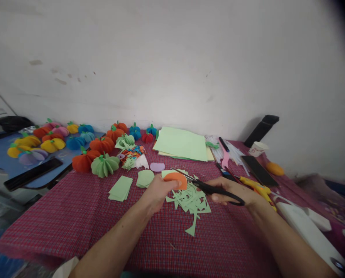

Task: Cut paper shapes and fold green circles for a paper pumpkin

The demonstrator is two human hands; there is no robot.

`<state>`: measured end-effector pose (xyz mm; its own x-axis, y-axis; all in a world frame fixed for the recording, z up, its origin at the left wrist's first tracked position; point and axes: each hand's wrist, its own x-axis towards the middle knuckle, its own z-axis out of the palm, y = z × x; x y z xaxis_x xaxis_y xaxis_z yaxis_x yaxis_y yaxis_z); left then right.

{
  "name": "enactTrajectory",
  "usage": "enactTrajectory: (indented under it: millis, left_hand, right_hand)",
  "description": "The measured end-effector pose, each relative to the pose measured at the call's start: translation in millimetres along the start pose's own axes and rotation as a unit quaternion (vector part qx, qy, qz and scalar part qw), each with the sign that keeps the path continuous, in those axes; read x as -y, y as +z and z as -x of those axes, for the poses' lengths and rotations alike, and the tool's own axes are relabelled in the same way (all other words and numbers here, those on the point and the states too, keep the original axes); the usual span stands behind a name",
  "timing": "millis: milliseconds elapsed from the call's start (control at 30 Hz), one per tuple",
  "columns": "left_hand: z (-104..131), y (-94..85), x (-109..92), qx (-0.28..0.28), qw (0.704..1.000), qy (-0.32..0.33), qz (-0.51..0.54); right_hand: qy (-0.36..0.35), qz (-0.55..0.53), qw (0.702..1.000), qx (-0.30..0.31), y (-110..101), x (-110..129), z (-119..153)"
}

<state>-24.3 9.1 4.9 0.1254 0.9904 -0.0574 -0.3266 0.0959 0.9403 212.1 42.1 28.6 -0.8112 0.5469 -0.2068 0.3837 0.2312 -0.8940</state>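
Orange paper piece just below frame centre, over light-green offcuts; left hand's fingers pinch it, right hand's hold black-handled scissors at its edge. Step appears to be trimming; next cut calls for steady paper, scissors clear of left hand.

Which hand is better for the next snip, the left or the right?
Probably the right hand: it already holds the black scissors, which reach toward the orange paper. The left hand is gripping that paper, so it seems better suited to steadying it.
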Motion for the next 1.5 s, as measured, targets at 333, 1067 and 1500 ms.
enactTrajectory:
  millis: [333,1067,1500]
  left_hand:
    - [1,-0.6,2,0.038,0.998,-0.017,-0.038]
    - [0,-1.1,8,0.066,0.995,-0.027,-0.069]
    - [-1,-3.5,10,0.092,0.990,-0.059,-0.085]
  right_hand:
    - [-0.031,0.054,0.998,0.006,-4,11,3]
    - [-0.014,0.055,0.998,0.018,-3,8,0]
    - [-0.002,0.062,0.997,0.037,-8,10,4]
